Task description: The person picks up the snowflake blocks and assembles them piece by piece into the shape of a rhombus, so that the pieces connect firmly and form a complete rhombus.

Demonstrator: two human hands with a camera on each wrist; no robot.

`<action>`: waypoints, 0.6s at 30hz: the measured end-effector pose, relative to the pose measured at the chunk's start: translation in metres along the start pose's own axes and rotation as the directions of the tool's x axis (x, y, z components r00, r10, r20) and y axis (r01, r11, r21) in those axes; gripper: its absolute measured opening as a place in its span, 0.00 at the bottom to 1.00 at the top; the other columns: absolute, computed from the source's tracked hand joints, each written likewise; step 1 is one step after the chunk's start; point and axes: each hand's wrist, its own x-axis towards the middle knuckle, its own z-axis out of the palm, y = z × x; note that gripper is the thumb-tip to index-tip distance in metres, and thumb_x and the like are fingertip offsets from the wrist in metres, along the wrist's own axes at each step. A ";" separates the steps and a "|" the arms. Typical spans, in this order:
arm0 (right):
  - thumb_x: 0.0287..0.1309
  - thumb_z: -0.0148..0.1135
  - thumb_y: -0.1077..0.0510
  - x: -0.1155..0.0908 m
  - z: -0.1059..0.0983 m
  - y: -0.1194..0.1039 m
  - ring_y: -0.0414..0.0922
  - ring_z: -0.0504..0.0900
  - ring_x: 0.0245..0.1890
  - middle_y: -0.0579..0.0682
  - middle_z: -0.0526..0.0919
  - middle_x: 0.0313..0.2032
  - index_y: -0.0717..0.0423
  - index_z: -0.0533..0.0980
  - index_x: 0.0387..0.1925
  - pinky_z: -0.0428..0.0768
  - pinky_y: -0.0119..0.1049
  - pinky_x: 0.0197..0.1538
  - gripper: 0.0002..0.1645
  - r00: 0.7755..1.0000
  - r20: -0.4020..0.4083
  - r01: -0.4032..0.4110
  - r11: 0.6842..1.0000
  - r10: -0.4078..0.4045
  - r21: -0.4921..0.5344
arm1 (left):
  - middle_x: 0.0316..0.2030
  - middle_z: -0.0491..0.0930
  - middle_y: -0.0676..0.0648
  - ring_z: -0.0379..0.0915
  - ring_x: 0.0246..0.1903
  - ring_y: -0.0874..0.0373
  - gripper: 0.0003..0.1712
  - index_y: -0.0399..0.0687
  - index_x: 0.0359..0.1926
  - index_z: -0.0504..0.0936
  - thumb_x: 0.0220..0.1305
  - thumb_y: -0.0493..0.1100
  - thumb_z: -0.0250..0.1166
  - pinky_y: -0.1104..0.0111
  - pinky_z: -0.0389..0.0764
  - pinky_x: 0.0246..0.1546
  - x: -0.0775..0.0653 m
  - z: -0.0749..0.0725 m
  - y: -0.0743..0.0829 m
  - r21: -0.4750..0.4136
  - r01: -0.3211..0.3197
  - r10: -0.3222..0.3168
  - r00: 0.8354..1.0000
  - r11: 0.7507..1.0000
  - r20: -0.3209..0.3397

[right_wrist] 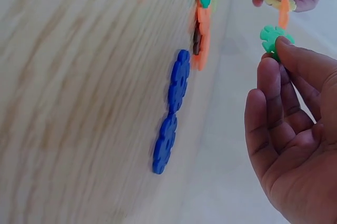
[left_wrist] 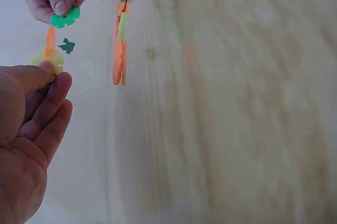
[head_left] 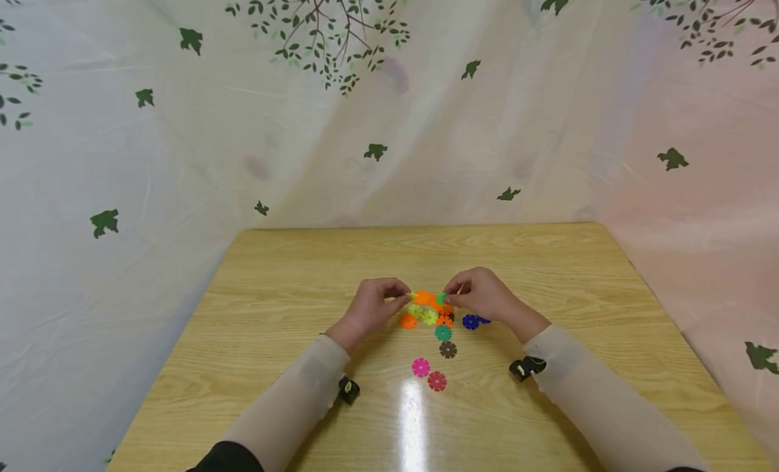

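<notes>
Between thumb and fingers, my left hand [head_left: 376, 301] pinches a yellow notched disc [left_wrist: 48, 65]. An orange notched disc [left_wrist: 50, 42] stands edge-on against it, seemingly slotted in. My right hand [head_left: 485, 296] pinches a green notched disc [right_wrist: 275, 38] at the orange disc's other end; whether those two interlock, I cannot tell. Both hands are raised over the table, facing each other. Beneath them lie more discs, yellow [head_left: 429, 317], orange [head_left: 408, 321] and teal green [head_left: 443, 333]. Two blue discs [right_wrist: 179, 80] lie by the right hand, partly hidden by it in the head view.
Closer to me on the wooden table [head_left: 292, 262] are a brown disc [head_left: 447, 349], a pink disc [head_left: 420, 367] and a red disc [head_left: 437, 381]. A pale cloth [head_left: 426, 120] with leaf prints hangs behind the table and along its sides.
</notes>
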 end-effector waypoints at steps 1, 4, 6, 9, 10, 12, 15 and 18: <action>0.65 0.74 0.56 0.000 0.000 -0.001 0.46 0.83 0.29 0.43 0.86 0.31 0.50 0.89 0.38 0.81 0.40 0.31 0.02 1.000 -0.002 0.007 1.000 -0.007 0.000 | 0.38 0.88 0.52 0.85 0.42 0.61 0.02 0.47 0.40 0.90 0.69 0.36 0.72 0.65 0.84 0.53 0.000 0.000 0.000 0.000 0.002 -0.002 1.000 1.000 0.001; 0.65 0.74 0.57 0.000 0.001 -0.005 0.46 0.83 0.29 0.43 0.86 0.31 0.50 0.89 0.39 0.82 0.40 0.32 0.02 1.000 -0.009 0.018 1.000 -0.018 -0.001 | 0.38 0.88 0.52 0.85 0.42 0.61 0.02 0.46 0.40 0.89 0.69 0.36 0.72 0.65 0.84 0.53 0.001 0.001 0.000 0.012 0.003 -0.003 1.000 1.000 0.000; 0.65 0.74 0.56 -0.001 0.002 -0.008 0.45 0.82 0.28 0.42 0.86 0.31 0.50 0.89 0.39 0.81 0.40 0.31 0.03 1.000 -0.009 0.022 1.000 -0.022 -0.004 | 0.37 0.88 0.52 0.85 0.42 0.61 0.02 0.45 0.40 0.89 0.69 0.36 0.72 0.65 0.83 0.53 0.001 0.002 0.001 0.017 0.010 -0.010 1.000 1.000 -0.001; 0.65 0.74 0.57 -0.002 0.003 -0.013 0.44 0.81 0.28 0.42 0.86 0.32 0.49 0.89 0.39 0.81 0.41 0.32 0.02 1.000 -0.012 0.021 1.000 -0.021 -0.016 | 0.37 0.89 0.53 0.85 0.42 0.61 0.01 0.45 0.40 0.90 0.69 0.36 0.72 0.64 0.83 0.53 0.001 0.003 0.001 0.010 0.011 -0.011 1.000 1.000 -0.001; 0.65 0.74 0.57 -0.002 0.003 -0.015 0.44 0.81 0.28 0.42 0.86 0.32 0.49 0.89 0.39 0.81 0.41 0.32 0.02 1.000 -0.013 0.021 1.000 -0.021 -0.021 | 0.37 0.89 0.53 0.85 0.42 0.61 0.01 0.44 0.40 0.90 0.70 0.37 0.72 0.64 0.84 0.53 0.002 0.004 0.000 0.008 0.009 -0.009 1.000 1.000 -0.002; 0.65 0.74 0.57 -0.002 0.004 -0.016 0.44 0.81 0.29 0.41 0.86 0.32 0.49 0.89 0.39 0.81 0.41 0.32 0.02 1.000 -0.014 0.023 0.999 -0.024 -0.032 | 0.36 0.88 0.53 0.85 0.41 0.61 0.02 0.44 0.40 0.89 0.69 0.37 0.72 0.64 0.84 0.53 0.002 0.005 -0.001 0.002 0.002 -0.002 1.000 1.000 0.000; 0.65 0.74 0.57 -0.001 0.005 -0.017 0.42 0.82 0.29 0.41 0.86 0.32 0.49 0.90 0.38 0.82 0.39 0.33 0.02 0.999 -0.016 0.033 0.998 -0.034 -0.050 | 0.36 0.88 0.53 0.85 0.41 0.62 0.01 0.45 0.40 0.89 0.69 0.37 0.72 0.65 0.84 0.53 0.001 0.006 -0.002 0.002 -0.006 0.006 1.000 1.000 0.002; 0.65 0.74 0.58 -0.001 0.006 -0.018 0.41 0.82 0.30 0.40 0.85 0.32 0.48 0.90 0.37 0.82 0.38 0.34 0.02 0.998 -0.016 0.057 0.996 -0.058 -0.075 | 0.37 0.88 0.52 0.85 0.41 0.62 0.01 0.47 0.40 0.89 0.69 0.37 0.72 0.65 0.84 0.52 0.001 0.006 -0.003 0.009 -0.016 0.016 1.000 1.000 0.006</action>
